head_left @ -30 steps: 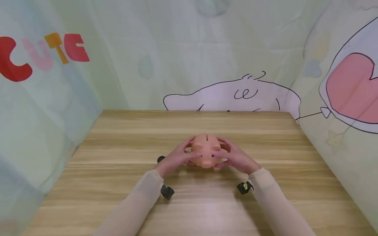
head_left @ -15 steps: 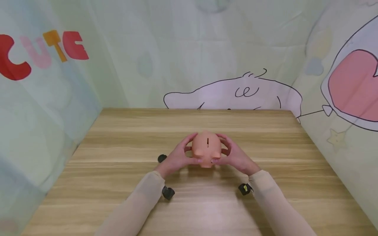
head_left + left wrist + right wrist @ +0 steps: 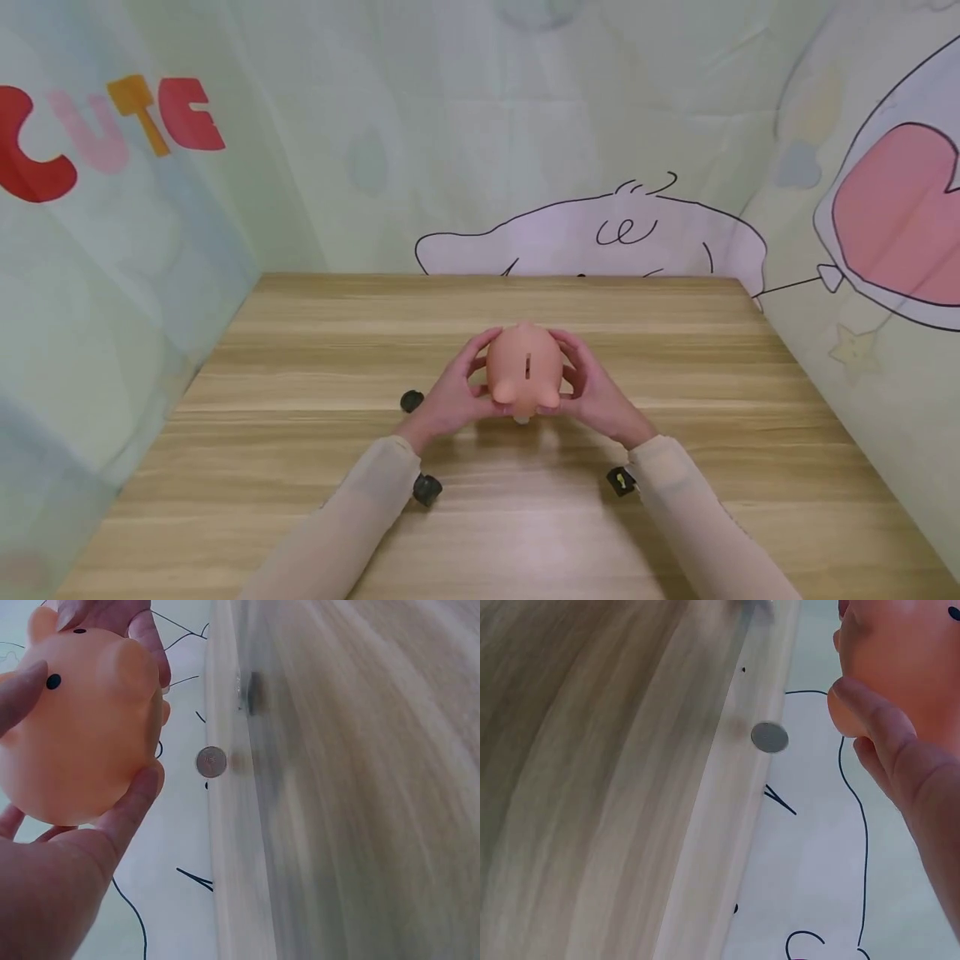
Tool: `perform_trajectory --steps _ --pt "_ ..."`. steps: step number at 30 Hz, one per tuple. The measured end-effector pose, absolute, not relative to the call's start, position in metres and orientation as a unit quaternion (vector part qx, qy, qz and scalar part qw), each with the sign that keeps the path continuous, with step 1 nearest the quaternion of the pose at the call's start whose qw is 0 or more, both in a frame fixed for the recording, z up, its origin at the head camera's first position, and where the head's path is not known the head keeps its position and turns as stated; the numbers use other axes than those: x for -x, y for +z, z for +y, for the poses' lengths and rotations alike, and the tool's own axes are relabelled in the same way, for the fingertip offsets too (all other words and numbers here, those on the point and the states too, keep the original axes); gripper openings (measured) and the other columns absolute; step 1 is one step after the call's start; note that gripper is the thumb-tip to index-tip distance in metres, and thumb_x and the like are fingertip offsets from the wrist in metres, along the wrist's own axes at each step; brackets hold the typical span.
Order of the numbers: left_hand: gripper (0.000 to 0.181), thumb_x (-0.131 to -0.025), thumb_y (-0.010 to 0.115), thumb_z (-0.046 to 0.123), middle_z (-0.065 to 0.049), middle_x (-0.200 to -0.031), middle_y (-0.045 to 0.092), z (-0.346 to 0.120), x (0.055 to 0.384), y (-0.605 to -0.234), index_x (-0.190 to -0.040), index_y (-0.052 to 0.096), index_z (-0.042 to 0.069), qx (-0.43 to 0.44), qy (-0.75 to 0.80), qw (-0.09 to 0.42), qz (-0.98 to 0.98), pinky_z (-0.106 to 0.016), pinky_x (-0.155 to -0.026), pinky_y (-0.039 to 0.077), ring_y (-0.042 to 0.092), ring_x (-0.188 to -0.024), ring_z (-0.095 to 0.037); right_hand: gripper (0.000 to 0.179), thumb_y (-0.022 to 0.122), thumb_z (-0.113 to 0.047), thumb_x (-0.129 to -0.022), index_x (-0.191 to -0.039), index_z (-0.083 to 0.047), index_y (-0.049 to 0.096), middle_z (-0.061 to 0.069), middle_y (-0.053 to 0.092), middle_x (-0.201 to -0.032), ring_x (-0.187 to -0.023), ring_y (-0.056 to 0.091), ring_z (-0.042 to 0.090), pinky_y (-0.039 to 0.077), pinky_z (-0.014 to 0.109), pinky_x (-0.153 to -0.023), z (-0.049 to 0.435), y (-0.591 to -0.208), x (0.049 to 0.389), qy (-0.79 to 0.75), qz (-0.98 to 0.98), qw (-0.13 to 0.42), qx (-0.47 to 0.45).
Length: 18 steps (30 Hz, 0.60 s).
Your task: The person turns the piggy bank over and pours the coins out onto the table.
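Note:
A pink piggy bank (image 3: 517,354) is held off the table, its snout tipped down and its slot facing up. My left hand (image 3: 456,393) grips it from the left, thumb near the face and fingers along the side. From the right, my right hand (image 3: 600,393) grips it the same way. Beneath the bank, apart from both hands, a round silver coin shows in the left wrist view (image 3: 211,761) and a silver coin (image 3: 769,737) in the right wrist view. A second small shiny object (image 3: 241,690) is blurred near the tabletop. A pale spot (image 3: 521,420) shows just below the snout.
The wood-grain table (image 3: 300,467) reaches back to a printed curtain (image 3: 322,167) with cartoon drawings and coloured letters. Black wrist-worn devices (image 3: 427,490) stick out by both sleeves.
The piggy bank has tipped so its face turns down and its slot comes into fuller view, and it sits slightly farther back. Both hands have turned with it. A pale spot now shows below the snout.

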<state>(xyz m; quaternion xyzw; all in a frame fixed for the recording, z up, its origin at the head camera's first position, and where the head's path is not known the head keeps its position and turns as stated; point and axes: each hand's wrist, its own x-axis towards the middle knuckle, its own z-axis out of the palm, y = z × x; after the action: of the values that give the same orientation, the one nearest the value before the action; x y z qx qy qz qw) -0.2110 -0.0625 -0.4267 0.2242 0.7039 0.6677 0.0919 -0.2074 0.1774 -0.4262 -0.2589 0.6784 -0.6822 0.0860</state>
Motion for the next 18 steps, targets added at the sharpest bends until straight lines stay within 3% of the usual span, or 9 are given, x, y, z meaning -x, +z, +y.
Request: perform_trajectory --steps 13,18 --pt "0.1 -0.074 0.084 -0.006 0.004 -0.155 0.029 -0.0604 0.2113 -0.428 -0.152 0.033 0.03 -0.219 0.658 0.097 0.714 -0.042 -0.096 0.049 0.037 -0.137 -0.03 0.1 0.077 0.018 -0.073 -0.152 -0.016 0.027 0.006 0.024 -0.158 -0.14 0.03 0.041 0.053 0.045 -0.089 0.1801 -0.4253 0.2062 -0.681 0.683 0.09 0.249" --pt "0.099 -0.075 0.086 0.001 0.005 -0.156 0.029 -0.0628 0.2098 -0.4272 -0.155 0.031 0.024 -0.216 0.652 0.101 0.719 -0.041 -0.092 0.052 0.043 -0.131 -0.03 0.096 0.079 0.01 -0.077 -0.153 -0.019 0.029 0.006 0.026 -0.158 -0.137 0.035 0.042 0.052 0.046 -0.091 0.183 -0.4254 0.2057 -0.669 0.699 0.099 0.234"
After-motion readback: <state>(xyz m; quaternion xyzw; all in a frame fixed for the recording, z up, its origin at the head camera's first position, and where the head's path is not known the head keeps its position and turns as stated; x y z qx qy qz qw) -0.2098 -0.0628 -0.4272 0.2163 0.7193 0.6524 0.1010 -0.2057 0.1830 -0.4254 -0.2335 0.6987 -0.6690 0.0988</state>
